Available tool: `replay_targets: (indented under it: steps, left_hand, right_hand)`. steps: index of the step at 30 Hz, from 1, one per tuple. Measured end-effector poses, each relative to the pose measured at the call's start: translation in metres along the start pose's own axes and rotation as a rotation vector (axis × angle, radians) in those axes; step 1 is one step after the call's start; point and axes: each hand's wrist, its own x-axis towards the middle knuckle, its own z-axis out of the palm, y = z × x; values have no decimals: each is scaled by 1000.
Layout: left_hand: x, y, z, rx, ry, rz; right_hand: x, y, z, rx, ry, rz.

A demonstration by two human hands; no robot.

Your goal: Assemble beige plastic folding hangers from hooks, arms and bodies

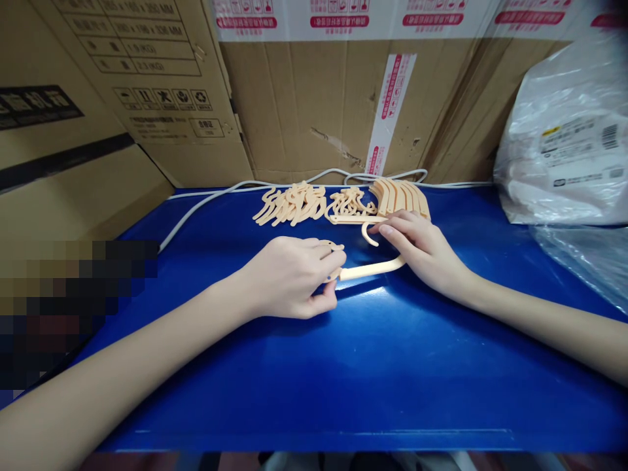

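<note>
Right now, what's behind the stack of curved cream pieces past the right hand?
A white cable and a cardboard box show behind the stack. It hides the blue tabletop right behind it.

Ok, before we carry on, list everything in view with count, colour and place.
Wavy pieces: pile, uncountable, cream, table back, left
Small curved pieces: pile, uncountable, cream, middle
Curved bars: several, stacked, cream, right of those
Separate bar: one, cream, before the small pieces
Front bar: one, cream, between the hands
Hook: one, cream, at the right hand's fingers
Table: one, blue, underneath
Cable: count unclear, white, table back
Cardboard boxes: count unclear, brown, behind and left
Printed tape: strips, white and red, rear cardboard
Plastic bag: one, whitish, right
Left hand: one, bare, at front bar's left end
Right hand: one, bare, at hook
</note>
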Motion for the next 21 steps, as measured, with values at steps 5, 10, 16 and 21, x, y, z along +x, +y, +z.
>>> replay_targets:
  steps: [5, 10, 16, 21]
  left_hand:
    - [3, -1, -3, -52, -38, 86]
    - [2, -5, 2, -66, -35, 112]
    - [-2, -12, 13, -85, -27, 54]
    - [-4, -15, 15, -85, -51, 4]
  right_hand:
    - [0, 2, 1, 20, 0, 32]
    - [1, 4, 2, 47, 18, 64]
    - [1, 4, 1, 91, 20, 137]
    - [1, 5, 2, 87, 8, 170]
